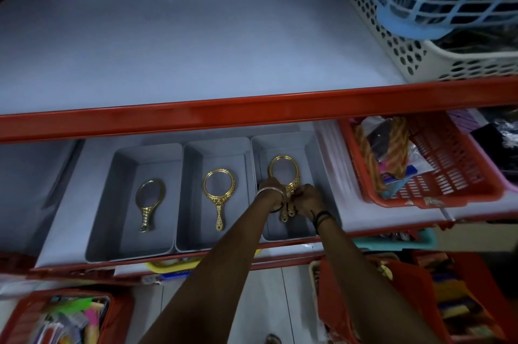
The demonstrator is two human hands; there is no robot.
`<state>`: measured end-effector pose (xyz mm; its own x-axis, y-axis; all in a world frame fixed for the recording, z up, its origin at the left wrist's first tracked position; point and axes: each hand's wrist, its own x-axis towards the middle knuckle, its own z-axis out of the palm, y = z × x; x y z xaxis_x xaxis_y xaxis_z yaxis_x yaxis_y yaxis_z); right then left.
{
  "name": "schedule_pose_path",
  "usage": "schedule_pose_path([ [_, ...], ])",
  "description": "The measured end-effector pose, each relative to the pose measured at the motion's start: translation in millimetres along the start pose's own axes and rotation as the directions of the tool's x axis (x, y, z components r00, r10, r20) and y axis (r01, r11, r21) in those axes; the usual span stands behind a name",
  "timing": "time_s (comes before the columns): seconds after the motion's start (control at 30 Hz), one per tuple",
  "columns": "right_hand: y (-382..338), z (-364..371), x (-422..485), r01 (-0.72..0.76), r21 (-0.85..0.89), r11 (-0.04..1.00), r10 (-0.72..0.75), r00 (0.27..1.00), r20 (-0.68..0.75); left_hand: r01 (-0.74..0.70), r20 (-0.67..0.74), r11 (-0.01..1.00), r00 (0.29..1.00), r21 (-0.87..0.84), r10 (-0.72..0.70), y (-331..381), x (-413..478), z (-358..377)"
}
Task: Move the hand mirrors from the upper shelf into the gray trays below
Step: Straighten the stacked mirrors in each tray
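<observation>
Both hands, left (270,186) and right (307,198), grip the mirror (284,172) at its handle inside the right tray (314,153); its long axis runs front edge to back, head rearward

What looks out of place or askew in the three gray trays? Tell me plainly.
Nothing stands out. The left tray and middle tray each hold one gold mirror lying flat, handle toward the camera. In the right tray, the left hand and right hand are on the third mirror.
</observation>
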<state>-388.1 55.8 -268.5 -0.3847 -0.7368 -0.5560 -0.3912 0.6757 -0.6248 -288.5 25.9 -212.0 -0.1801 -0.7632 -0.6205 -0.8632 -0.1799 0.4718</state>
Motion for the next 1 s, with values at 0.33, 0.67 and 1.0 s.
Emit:
schedule_pose_path([
  [0.33, 3.2, -8.2, -12.7, -0.070, 0.088, 0.994, 0.060, 0.991, 0.121, 0.105, -0.018, 0.956, 0.993, -0.275, -0.114, 3.2, 0.3, 4.8],
  [0.67, 2.3, -7.8, -9.0, -0.047, 0.047, 0.998, 0.045, 0.998, 0.038, 0.105, -0.022, 0.958, 0.993, -0.267, -0.115, 0.4, 2.5, 4.6],
  [1.0, -10.5, -11.5, 13.9, 0.142, 0.053, 0.988, -0.133, 0.981, -0.142, 0.042, -0.086, 0.977, 0.994, -0.208, -0.061, 0.0, 11.5, 5.0],
])
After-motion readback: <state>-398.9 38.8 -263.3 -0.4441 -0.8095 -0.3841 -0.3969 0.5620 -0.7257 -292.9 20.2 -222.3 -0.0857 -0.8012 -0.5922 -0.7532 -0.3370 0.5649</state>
